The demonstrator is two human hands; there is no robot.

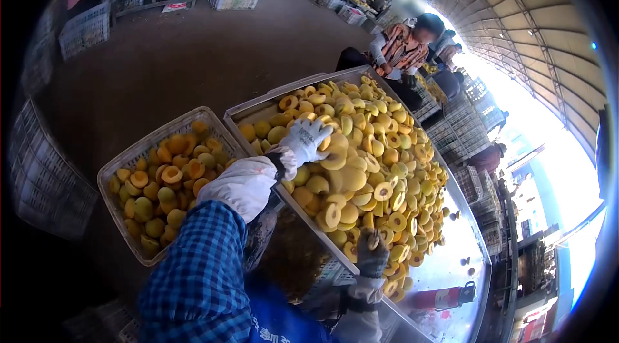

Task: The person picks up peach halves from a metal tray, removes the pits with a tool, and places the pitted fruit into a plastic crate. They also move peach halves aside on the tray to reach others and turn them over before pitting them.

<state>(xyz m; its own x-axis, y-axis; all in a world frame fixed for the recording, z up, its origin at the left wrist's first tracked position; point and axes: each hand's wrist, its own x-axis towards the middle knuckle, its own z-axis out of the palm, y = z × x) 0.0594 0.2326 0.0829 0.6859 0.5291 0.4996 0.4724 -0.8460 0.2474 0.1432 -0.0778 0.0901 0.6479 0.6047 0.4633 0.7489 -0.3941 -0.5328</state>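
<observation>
Halved yellow stone fruit, which look like peaches (393,149), lie in a large heap on a metal-rimmed table (474,246). Many cut faces show a hollow or a brown centre. My left hand (305,141), in a white glove, rests over the heap's near left side, its fingers spread against the halves; some fruit beside it is blurred. Lower down, at the heap's near edge, is my right hand (372,256) in a dark glove. Its fingers are curled in, and what they hold is hard to make out. A plastic crate (119,230) of orange-yellow halves stands left of the table.
A red cylinder with a black end (445,296) lies on the table's right part, near several small dark pits (465,260). Across the table sits another person (403,49). Stacked crates (461,127) stand behind; another crate (48,169) is at far left.
</observation>
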